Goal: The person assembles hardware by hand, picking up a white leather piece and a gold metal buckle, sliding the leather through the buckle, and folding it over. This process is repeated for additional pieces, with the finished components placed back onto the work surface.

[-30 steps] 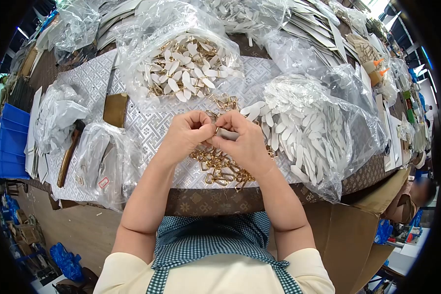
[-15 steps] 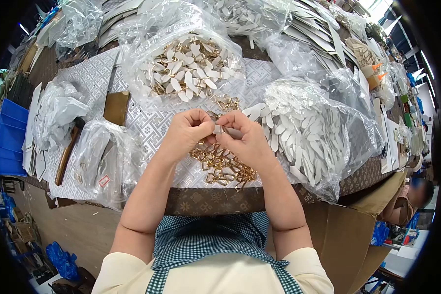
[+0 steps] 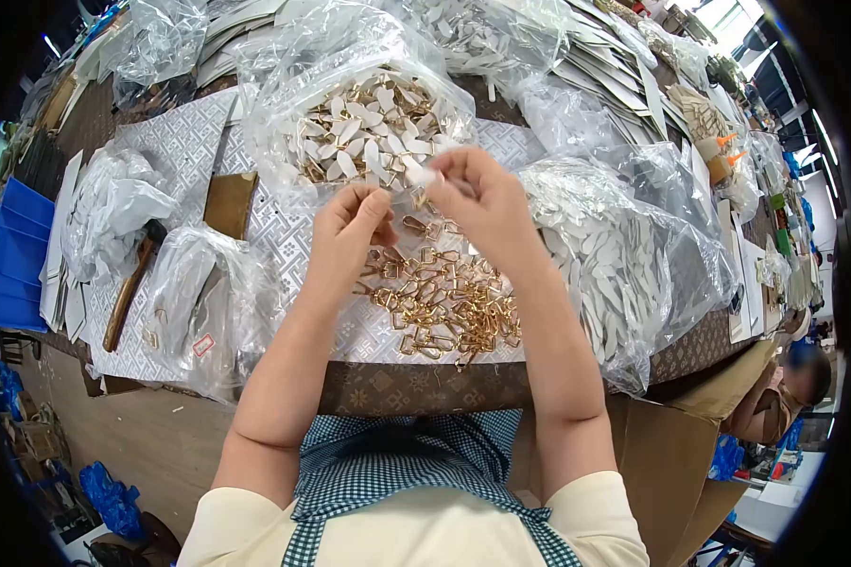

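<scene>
My right hand (image 3: 487, 203) is raised at the near edge of an open plastic bag (image 3: 260, 156). Its slightly blurred fingers are closed on a white tab (image 3: 416, 172). Inside the bag lie many white tabs (image 3: 350, 128) fitted with gold metal parts. To the left, my left hand (image 3: 348, 231) is closed in a pinch; whatever it holds, if anything, is hidden by the fingers. Beneath both hands a loose heap of gold snap hooks (image 3: 454, 307) spreads over the patterned sheet. Right of my right hand, another plastic bag (image 3: 695, 255) holds plain white tabs (image 3: 596, 255).
A hammer (image 3: 132, 288) lies at the left beside crumpled plastic bags (image 3: 113, 217) and a brown block (image 3: 229, 203). A blue bin (image 3: 19, 250) stands at the far left. Cut sheets (image 3: 615, 71) line the back. A cardboard box (image 3: 667, 454) and another person (image 3: 785, 397) are at right.
My hands, together over the hooks before, have separated. The right moved up toward the open bag with a white tab; the left shifted slightly left, uncovering more of the hook heap.
</scene>
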A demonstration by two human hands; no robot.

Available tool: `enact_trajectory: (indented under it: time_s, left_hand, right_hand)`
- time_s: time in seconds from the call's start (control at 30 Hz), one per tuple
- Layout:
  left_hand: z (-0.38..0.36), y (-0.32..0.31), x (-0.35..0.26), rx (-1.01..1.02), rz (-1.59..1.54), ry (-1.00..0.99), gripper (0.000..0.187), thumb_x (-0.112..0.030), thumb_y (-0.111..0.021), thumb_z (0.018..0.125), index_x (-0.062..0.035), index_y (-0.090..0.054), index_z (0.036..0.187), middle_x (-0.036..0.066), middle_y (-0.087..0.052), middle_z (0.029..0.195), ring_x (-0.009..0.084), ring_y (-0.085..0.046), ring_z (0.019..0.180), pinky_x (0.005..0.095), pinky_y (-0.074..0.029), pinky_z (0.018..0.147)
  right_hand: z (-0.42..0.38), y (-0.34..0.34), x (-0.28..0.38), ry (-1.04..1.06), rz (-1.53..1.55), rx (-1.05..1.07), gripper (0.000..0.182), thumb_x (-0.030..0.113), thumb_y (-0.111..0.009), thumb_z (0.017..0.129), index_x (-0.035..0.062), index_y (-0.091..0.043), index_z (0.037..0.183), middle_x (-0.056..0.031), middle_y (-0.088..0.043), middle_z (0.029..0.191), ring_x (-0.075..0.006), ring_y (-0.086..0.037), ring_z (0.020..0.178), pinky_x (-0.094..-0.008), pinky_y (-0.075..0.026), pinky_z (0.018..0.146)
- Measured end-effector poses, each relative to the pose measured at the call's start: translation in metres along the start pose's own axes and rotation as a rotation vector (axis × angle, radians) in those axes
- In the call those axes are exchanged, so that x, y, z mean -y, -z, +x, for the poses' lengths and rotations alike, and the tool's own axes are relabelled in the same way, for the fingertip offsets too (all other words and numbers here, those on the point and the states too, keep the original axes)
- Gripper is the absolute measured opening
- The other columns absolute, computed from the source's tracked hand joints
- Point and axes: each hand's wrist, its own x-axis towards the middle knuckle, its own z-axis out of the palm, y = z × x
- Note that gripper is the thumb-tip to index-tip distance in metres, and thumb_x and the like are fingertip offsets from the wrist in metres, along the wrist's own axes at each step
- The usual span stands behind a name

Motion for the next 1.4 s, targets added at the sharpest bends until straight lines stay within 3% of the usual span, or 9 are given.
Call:
enact_trajectory:
  time_s: [0.1,0.2,0.27,0.6,0.63,0.7,0.83,0.97,1.4]
  left_hand:
    - [0.002,0.000,0.005,-0.020,0.367,-0.131,0.014,-0.010,-0.063,0.095,-0.0005,-0.069,0.103,0.001,-0.061,0.089,0.0089,-0.059,0.075,0.0231,-0.049,0.068]
    - [-0.003,-0.006,0.010,0.114,0.670,-0.356,0.025,-0.007,-0.068,0.089,-0.0042,-0.069,0.114,0.007,-0.060,0.105,0.0179,-0.060,0.093,0.0299,-0.050,0.078]
    - [0.003,-0.009,0.016,0.098,0.976,-0.706,0.030,-0.008,-0.070,0.085,-0.0064,-0.069,0.115,0.009,-0.061,0.106,0.0271,-0.058,0.099,0.0367,-0.049,0.087]
    - [0.003,-0.014,0.019,0.098,1.053,-0.686,0.016,-0.008,-0.075,0.078,-0.0016,-0.066,0.089,0.007,-0.063,0.094,0.0244,-0.060,0.090,0.0364,-0.049,0.081]
    - [0.000,-0.015,0.016,0.118,0.903,-0.479,0.017,-0.010,-0.076,0.079,-0.0017,-0.066,0.089,0.005,-0.063,0.091,0.0211,-0.059,0.085,0.0341,-0.048,0.076]
    - [-0.007,-0.017,0.004,0.144,0.594,-0.073,0.018,-0.013,-0.077,0.080,-0.0021,-0.065,0.089,0.002,-0.063,0.085,0.0145,-0.059,0.074,0.0295,-0.048,0.067]
    - [-0.008,-0.011,-0.001,0.204,0.031,0.064,0.022,-0.014,-0.075,0.088,-0.0039,-0.064,0.104,-0.001,-0.066,0.084,0.0051,-0.057,0.071,0.0208,-0.045,0.061]
    - [-0.008,-0.008,0.000,0.246,0.081,0.040,0.023,-0.012,-0.074,0.089,-0.0037,-0.064,0.108,0.001,-0.069,0.091,0.0048,-0.061,0.077,0.0194,-0.047,0.066]
    - [-0.010,-0.008,0.005,0.262,0.106,0.037,0.013,-0.013,-0.073,0.090,-0.0026,-0.065,0.088,-0.003,-0.064,0.078,0.0025,-0.055,0.069,0.0187,-0.043,0.059]
  right_hand:
    - [0.033,0.010,0.021,0.241,-0.299,-0.111,0.052,0.028,-0.068,0.089,0.0053,-0.054,0.134,-0.0168,-0.069,0.104,-0.0299,-0.066,0.097,-0.0423,-0.052,0.084]
    - [0.034,0.030,0.016,0.348,-0.683,-0.172,0.052,0.023,-0.068,0.089,0.0111,-0.055,0.138,-0.0118,-0.068,0.116,-0.0222,-0.063,0.096,-0.0343,-0.052,0.082]
    - [0.016,0.044,0.010,0.252,-0.721,-0.049,0.031,0.018,-0.069,0.085,0.0101,-0.068,0.115,-0.0090,-0.067,0.108,-0.0254,-0.062,0.099,-0.0370,-0.050,0.085]
    - [-0.045,0.043,-0.035,0.213,-0.947,-0.001,0.010,0.013,-0.072,0.077,0.0088,-0.068,0.085,-0.0055,-0.065,0.093,-0.0282,-0.058,0.100,-0.0383,-0.049,0.085]
    - [-0.046,0.043,-0.035,0.230,-0.969,-0.011,0.009,0.013,-0.072,0.078,0.0084,-0.067,0.084,-0.0053,-0.066,0.090,-0.0284,-0.059,0.098,-0.0377,-0.050,0.083]
    - [-0.046,0.040,-0.024,0.116,-0.730,-0.042,0.010,0.012,-0.071,0.082,0.0058,-0.067,0.089,-0.0064,-0.065,0.085,-0.0229,-0.061,0.086,-0.0339,-0.051,0.077]
    - [-0.050,0.021,-0.016,-0.058,-0.033,-0.058,0.012,0.012,-0.066,0.092,0.0017,-0.067,0.099,-0.0030,-0.064,0.077,-0.0116,-0.060,0.068,-0.0254,-0.049,0.065]
    - [-0.053,0.006,-0.037,-0.107,0.335,0.030,0.015,0.013,-0.059,0.099,0.0011,-0.065,0.105,0.0007,-0.064,0.080,-0.0063,-0.059,0.070,-0.0210,-0.047,0.064]
    - [-0.064,-0.012,-0.026,0.079,-0.028,-0.005,0.034,0.015,-0.070,0.087,0.0040,-0.061,0.118,-0.0078,-0.066,0.085,-0.0138,-0.062,0.074,-0.0282,-0.050,0.066]
